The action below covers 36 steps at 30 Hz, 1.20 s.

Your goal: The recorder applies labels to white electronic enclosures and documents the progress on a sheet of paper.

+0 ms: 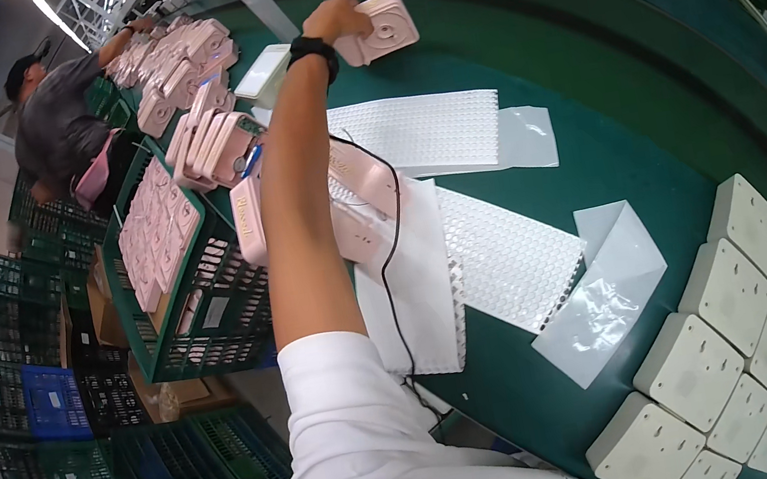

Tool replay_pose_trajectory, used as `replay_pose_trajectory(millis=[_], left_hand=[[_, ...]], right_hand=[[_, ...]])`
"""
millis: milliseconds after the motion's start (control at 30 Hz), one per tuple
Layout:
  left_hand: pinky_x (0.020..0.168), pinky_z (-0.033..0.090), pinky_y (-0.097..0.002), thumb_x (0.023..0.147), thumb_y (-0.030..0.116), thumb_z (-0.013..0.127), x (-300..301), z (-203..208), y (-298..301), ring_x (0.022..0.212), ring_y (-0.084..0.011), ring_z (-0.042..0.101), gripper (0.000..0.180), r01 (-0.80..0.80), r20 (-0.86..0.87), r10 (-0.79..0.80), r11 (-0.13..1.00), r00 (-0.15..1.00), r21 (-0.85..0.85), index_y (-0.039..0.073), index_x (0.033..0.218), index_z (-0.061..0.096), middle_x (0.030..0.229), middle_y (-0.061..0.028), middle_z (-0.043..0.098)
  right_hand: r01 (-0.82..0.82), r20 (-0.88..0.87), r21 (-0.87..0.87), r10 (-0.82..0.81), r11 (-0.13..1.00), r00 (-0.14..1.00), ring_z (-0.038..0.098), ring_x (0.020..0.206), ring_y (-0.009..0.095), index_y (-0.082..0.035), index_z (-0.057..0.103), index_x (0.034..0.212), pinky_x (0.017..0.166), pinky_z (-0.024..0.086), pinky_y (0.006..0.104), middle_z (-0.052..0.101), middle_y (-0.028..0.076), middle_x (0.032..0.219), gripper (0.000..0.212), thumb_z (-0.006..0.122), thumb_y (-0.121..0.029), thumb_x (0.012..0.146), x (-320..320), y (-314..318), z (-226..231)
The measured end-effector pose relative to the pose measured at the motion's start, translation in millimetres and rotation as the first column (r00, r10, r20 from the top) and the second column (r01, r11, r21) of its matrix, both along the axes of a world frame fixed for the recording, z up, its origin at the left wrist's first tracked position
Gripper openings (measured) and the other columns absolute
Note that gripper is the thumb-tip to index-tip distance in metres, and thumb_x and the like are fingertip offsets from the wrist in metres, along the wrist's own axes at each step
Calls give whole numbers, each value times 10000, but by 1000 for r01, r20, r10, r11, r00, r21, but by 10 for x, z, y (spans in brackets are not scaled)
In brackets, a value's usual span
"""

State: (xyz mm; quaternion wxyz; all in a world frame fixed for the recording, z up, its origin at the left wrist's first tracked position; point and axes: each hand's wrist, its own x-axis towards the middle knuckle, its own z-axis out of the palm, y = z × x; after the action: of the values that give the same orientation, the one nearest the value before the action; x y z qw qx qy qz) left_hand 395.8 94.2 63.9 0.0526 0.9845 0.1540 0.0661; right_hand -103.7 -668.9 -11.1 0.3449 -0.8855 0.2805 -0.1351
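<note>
**Left hand closed on a pink casing at the far side of the table**

The left hand (334,16) is stretched out away from the body, its fingers curled shut around one edge of a pink plastic casing (380,27), which is held just above the green table (612,150). A round moulded recess is seen on the casing's upturned face. A black wristband (311,49) is worn just below the hand, and the bare forearm runs back to a white sleeve (352,417) at the lower edge. The right hand is not seen anywhere in the picture.

Under the forearm, more pink casings (360,188) are laid on the table, partly covered by the arm, and a thin black cord (392,248) is draped over them and down toward the sleeve. White dimpled sheets (421,130) are spread beside them, with a second one (509,264) nearer, and clear plastic bags (605,289) are lying just to the right. At the lower right, white rectangular covers (727,293) are set out in two close rows.

To the left of the table, a green crate (214,319) is filled with pink parts, and further pink casings (211,147) are stood on edge above it. Farther back, another person (54,122) is bent over a heap of the same pink parts.
</note>
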Motion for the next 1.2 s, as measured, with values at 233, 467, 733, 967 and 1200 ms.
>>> replay_pose_trajectory(millis=[233,467,733,967,1200], left_hand=[[853,538,-366,674,380,731,-523,-15,271,1013,-351,677,534,-89,-69,75,965,995,-246,1,1049,713,1061,-203,701],[971,446,-476,760,476,705,-667,-213,1060,1270,-409,484,747,-395,283,551,797,785,-457,-42,1281,569,1371,-218,533],[1058,383,-446,715,565,726,-710,-549,1391,1264,-405,497,848,-533,115,523,840,845,97,54,1360,522,1305,-190,595],[1026,420,-444,635,639,778,-701,-668,1930,1276,-366,495,964,-450,-192,424,885,885,-122,91,1378,501,1372,-177,542],[904,520,-398,583,621,814,-800,-714,1667,1130,-315,616,1018,-501,60,515,793,855,346,80,1382,491,1269,-184,608]], right_hand=[[-59,-29,-127,56,990,998,603,1040,345,21,492,1313,927,475,461,606,252,1212,524,647,-263,900,52,245,136],[-103,-176,-330,46,938,983,607,1048,382,55,488,1294,940,477,475,601,269,1214,544,673,-234,873,105,426,314],[84,147,255,-124,963,981,596,1078,345,76,482,1288,899,491,454,597,233,1236,462,542,-238,955,-74,-275,-414],[105,146,374,-171,921,975,591,1076,331,60,480,1299,924,477,472,586,217,1255,468,483,-287,985,-106,-313,-374],[157,117,326,-205,932,972,581,1039,289,52,498,1264,905,471,429,589,185,1208,417,497,-261,988,38,-64,-246]])
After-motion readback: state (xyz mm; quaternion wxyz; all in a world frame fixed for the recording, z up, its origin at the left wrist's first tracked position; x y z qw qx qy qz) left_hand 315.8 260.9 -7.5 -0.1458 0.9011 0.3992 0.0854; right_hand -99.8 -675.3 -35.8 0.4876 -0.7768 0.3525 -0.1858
